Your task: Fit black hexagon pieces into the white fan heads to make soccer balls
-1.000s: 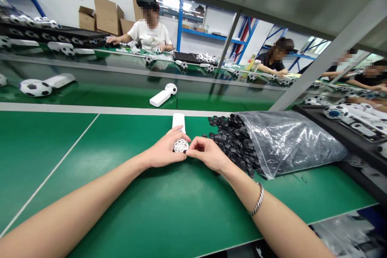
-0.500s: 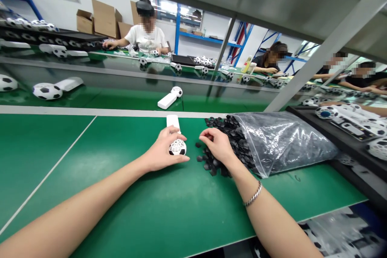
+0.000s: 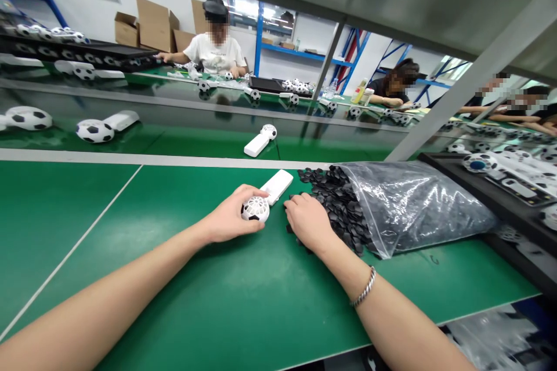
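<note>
"Cupping what with the left hand (image 3: 230, 217)?"

"Cupping the football-patterned head (image 3: 256, 208), with fingers bent around the far side and thumb along the near one. Call that hand partly closed, in firm enough contact to steady the head."

"And see the white handle (image 3: 279, 185) where?"

"Slanting away from the head toward the far edge of the green surface (image 3: 195, 301), just left of the loose black pieces (image 3: 346, 208)."

"Doing what with the right hand (image 3: 308, 221)?"

"Reaching palm down over the near-left fringe of those pieces, fingers bent and pointing down, apart from the head. Gripping a piece or merely touching the heap? Impossible to tell, with the fingertips mostly hidden."

"So how far along?"

"Judging by looks alone, partway at least: head and handle already joined, dark patches already in place low on the near side. Showing on top, only white open lattice."

"Then what's left?"

"Hard to say. Can't see the underside or the parts beneath the fingers, so can't count any gaps. Can't tell either whether to read the lattice as unfinished or simply as open by design. Compare the white unit (image 3: 257, 144) lying beyond the surface: also latticed on top, also dark-patched at the side."

"Anything else close by?"

"Just the clear plastic bag (image 3: 418, 203), lying on its side with black pieces spilling from the mouth."
</note>
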A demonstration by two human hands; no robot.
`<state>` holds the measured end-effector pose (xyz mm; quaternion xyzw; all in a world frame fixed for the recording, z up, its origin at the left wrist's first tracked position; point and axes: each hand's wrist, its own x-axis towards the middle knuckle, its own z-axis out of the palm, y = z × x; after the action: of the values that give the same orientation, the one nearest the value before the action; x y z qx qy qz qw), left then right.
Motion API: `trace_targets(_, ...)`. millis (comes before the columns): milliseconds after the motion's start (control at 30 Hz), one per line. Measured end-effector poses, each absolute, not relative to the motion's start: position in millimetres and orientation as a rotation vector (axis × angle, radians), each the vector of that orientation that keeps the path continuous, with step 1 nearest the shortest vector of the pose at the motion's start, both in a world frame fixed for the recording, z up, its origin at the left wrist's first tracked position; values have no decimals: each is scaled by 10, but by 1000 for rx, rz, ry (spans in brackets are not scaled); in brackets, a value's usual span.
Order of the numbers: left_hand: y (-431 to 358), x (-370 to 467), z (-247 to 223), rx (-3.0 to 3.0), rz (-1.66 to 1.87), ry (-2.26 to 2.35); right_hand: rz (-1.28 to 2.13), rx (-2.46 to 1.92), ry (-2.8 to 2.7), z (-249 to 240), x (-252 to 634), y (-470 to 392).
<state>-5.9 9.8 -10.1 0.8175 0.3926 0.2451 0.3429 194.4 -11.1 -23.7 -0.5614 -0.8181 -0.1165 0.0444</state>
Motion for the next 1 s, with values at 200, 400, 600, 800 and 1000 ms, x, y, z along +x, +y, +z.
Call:
trace_targets(200, 99, -44, -131, 2111, 680, 1086, -456, -1781, -2486, -267, 1887, -112)
trace_targets(400, 139, -126, -55, 2073, 567, 1047, -298, -1749, -2363, -212, 1988, -115)
trace_targets(600, 146, -129, -44, 2104, 551, 955, 486, -1268, -2009, -176, 1879, -215)
trace_targets(800, 161, -138, -64, 2125, 567, 875, 641, -1086, -1992, -182, 1725, -252)
trace_targets(1000, 143, -86, -81, 2143, 640, 963, 718, -1143, -1853, -249, 1720, -208)
